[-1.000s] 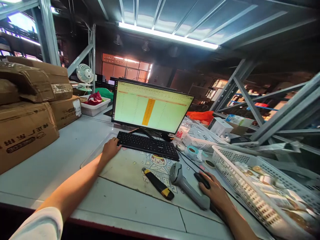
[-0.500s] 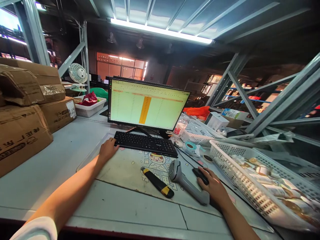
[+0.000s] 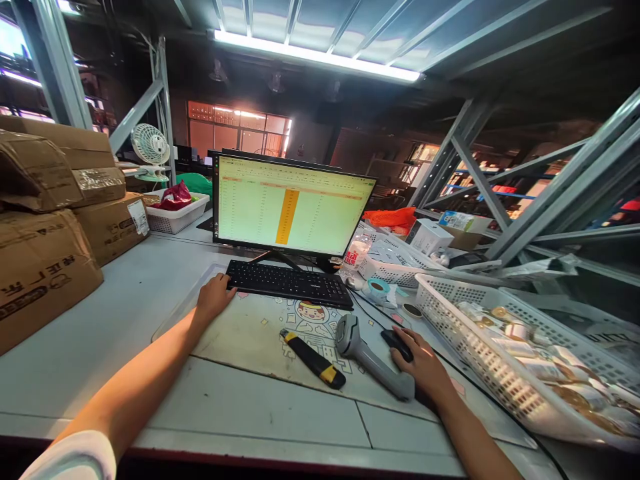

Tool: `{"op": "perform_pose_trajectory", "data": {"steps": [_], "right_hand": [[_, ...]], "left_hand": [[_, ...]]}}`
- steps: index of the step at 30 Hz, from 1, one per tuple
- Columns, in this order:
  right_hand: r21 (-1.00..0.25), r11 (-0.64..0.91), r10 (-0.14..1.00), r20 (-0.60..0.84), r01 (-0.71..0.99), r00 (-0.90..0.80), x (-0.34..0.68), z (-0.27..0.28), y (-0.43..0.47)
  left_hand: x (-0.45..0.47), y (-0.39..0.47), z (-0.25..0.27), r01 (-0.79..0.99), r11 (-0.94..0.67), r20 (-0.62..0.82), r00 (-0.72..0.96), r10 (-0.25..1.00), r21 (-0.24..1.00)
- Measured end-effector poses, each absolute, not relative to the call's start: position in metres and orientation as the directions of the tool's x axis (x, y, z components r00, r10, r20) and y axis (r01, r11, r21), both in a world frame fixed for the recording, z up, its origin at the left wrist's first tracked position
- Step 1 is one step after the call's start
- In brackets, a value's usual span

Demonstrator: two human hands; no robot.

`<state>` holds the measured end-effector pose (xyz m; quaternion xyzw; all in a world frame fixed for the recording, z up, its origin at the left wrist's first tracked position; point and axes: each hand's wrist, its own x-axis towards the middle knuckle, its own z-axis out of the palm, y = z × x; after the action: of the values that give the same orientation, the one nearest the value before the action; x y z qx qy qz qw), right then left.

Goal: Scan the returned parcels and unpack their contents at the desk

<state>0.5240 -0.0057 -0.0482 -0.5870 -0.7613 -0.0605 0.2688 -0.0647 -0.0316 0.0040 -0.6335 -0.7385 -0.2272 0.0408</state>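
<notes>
My left hand (image 3: 215, 295) rests at the left end of a black keyboard (image 3: 290, 283). Its fingertips touch the keys at that corner, and the thumb stretches along the near edge. My right hand (image 3: 420, 363) lies over a black computer mouse (image 3: 399, 345), fingers around it. Just left of that hand, a grey barcode scanner (image 3: 373, 360) lies on the desk mat (image 3: 230, 340). Beside the scanner is a black and yellow utility knife (image 3: 313, 359). Behind the keyboard stands a monitor (image 3: 250, 210) showing a spreadsheet with one orange column.
Cardboard boxes (image 3: 45, 273) are stacked at the left. A white basket (image 3: 475, 347) of small cylindrical containers stands at the right, with tape rolls (image 3: 377, 288) near it. Farther back are a small basket (image 3: 177, 217), a fan (image 3: 150, 144) and metal shelf posts (image 3: 480, 180).
The view has shifted slightly, so everything sits a little up and left. Both hands keep their places on the keyboard and the mouse.
</notes>
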Motion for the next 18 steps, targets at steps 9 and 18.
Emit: {"op": "perform_pose_trajectory", "data": {"steps": [9, 18], "right_hand": [[-0.23, 0.307, 0.857, 0.489, 0.923, -0.163, 0.525, -0.049, -0.004], [-0.276, 0.334, 0.85, 0.502, 0.901, -0.161, 0.516, -0.038, -0.011]], "left_hand": [[-0.065, -0.031, 0.002, 0.952, 0.097, 0.348, -0.199, 0.916, 0.29], [-0.066, -0.03, 0.0, 0.952, 0.092, 0.352, -0.196, 0.915, 0.292]]}}
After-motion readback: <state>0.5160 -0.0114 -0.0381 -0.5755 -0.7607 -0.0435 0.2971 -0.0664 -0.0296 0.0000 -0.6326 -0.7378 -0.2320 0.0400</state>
